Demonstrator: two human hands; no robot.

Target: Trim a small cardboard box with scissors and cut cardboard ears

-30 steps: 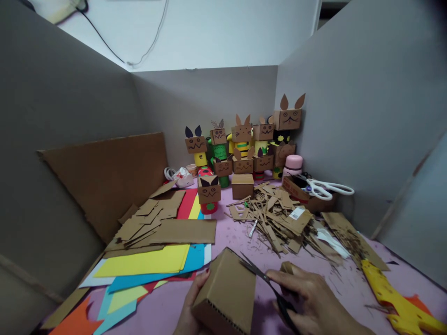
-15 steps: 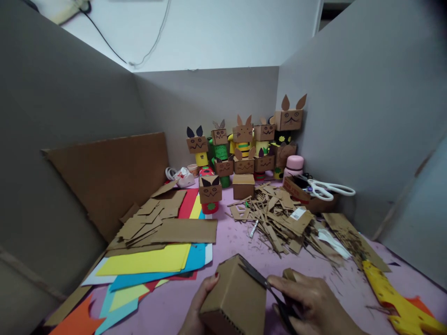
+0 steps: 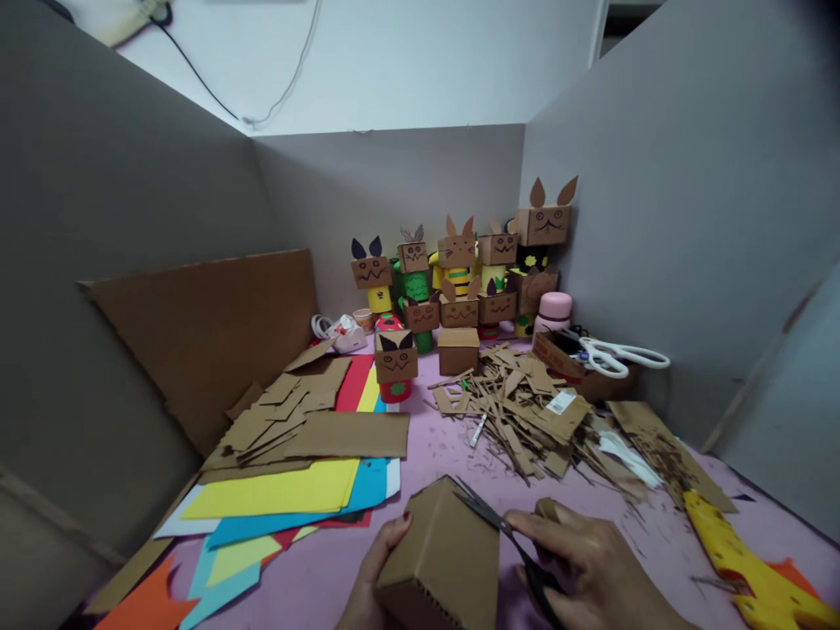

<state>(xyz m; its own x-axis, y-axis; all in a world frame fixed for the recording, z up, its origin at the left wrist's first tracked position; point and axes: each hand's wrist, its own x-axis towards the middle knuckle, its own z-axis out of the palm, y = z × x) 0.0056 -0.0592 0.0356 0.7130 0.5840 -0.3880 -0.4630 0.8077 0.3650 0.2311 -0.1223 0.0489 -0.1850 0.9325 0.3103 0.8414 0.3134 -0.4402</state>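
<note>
A brown cardboard box (image 3: 439, 560) is at the bottom centre, tilted, with a corrugated edge facing me. My left hand (image 3: 377, 573) grips its left side; a thumb shows and the other fingers are hidden. My right hand (image 3: 591, 564) is closed around the handles of black scissors (image 3: 508, 534). The scissor blades are slightly parted and lie over the box's upper right edge. Part of a small brown piece (image 3: 546, 510) shows behind the right hand's fingers.
Cardboard sheets (image 3: 354, 435) and coloured paper (image 3: 269, 492) lie left. Cardboard scraps (image 3: 518, 394), a tray (image 3: 564, 363) with white scissors (image 3: 607, 356) and a yellow cutout (image 3: 741, 560) are right. Animal-faced box figures (image 3: 395, 359) stand behind, near a plain box (image 3: 458, 352) and pink bottle (image 3: 553, 311).
The scissor blades have parted a little and shifted slightly right along the box edge. My left hand and the box have hardly moved.
</note>
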